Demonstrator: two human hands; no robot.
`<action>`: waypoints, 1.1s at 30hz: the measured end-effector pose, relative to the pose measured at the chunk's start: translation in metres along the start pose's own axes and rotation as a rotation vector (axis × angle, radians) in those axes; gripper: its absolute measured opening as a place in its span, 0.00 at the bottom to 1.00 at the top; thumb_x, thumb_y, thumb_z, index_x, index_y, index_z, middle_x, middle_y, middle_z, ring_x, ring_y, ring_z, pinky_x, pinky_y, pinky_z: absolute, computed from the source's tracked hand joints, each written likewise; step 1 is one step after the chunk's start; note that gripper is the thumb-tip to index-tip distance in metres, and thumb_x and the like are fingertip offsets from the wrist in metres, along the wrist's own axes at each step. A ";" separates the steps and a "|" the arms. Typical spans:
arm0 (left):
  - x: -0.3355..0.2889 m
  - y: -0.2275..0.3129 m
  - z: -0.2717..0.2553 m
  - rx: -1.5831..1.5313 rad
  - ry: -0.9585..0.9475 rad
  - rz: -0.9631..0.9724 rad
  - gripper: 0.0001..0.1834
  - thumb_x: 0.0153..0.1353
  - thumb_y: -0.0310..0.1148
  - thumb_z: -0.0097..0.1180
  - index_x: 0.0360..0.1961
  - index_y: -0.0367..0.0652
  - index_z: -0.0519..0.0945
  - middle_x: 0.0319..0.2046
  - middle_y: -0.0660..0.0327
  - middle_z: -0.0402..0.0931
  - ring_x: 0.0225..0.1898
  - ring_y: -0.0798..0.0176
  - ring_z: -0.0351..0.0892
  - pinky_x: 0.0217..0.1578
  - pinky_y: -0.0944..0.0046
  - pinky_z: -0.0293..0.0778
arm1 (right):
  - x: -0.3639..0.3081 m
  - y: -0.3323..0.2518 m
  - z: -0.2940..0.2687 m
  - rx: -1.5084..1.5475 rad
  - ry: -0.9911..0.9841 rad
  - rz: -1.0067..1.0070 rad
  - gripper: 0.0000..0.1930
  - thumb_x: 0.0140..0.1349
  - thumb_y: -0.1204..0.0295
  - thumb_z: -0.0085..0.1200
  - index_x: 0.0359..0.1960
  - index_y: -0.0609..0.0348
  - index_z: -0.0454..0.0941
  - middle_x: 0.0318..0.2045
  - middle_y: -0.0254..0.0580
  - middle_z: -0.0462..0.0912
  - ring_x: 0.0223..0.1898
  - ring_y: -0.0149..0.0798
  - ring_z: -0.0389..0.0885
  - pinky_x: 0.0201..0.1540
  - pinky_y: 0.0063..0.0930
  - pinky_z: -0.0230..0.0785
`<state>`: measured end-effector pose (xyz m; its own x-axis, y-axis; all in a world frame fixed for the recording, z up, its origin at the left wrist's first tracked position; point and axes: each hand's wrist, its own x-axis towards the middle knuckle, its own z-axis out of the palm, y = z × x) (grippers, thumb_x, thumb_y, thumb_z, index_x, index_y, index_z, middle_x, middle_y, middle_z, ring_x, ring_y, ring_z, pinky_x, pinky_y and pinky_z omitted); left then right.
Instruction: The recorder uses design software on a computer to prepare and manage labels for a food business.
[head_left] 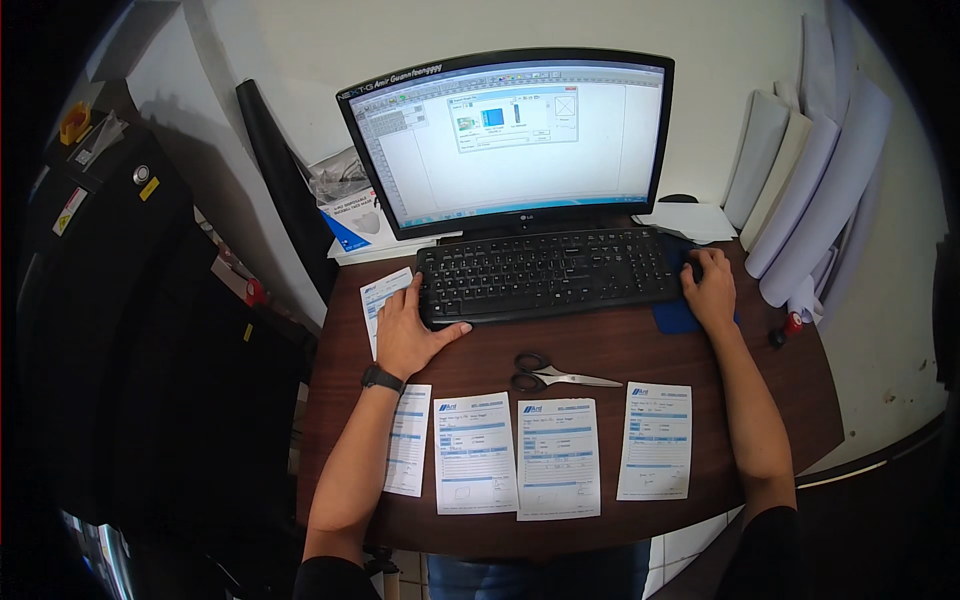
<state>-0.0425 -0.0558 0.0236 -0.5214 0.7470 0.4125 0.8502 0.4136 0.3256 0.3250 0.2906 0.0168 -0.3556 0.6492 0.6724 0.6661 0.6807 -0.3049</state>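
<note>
My left hand (408, 335) rests at the left end of the black keyboard (540, 273), fingers spread and thumb pointing right, holding nothing. Part of it covers a printed form (383, 290). At the keyboard's right end, my right hand (711, 289) curls over a dark computer mouse (692, 268), mostly hidden under the fingers, on a blue mouse pad (676, 319). Behind the keyboard stands a monitor (520, 150) with a small dialog window open on a pale page. Scissors (562, 375) with black handles lie closed between my forearms, blades toward the right.
Several filled-in paper forms (475, 455) lie along the near side of the brown desk (480, 345). Rolled white sheets (800, 190) lean at the right wall. A blue-and-white package (360, 222) sits left of the monitor. A large black machine (120, 330) stands at the left.
</note>
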 end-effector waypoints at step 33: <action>0.001 0.001 0.000 -0.003 0.010 0.003 0.66 0.43 0.72 0.74 0.73 0.32 0.68 0.54 0.43 0.78 0.57 0.43 0.77 0.61 0.48 0.70 | 0.000 0.001 -0.001 0.005 -0.017 -0.007 0.14 0.62 0.67 0.61 0.46 0.58 0.85 0.48 0.45 0.81 0.51 0.52 0.80 0.54 0.46 0.74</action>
<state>-0.0422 -0.0552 0.0242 -0.5194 0.7432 0.4218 0.8517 0.4098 0.3266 0.3261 0.2912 0.0172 -0.3710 0.6499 0.6633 0.6601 0.6870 -0.3039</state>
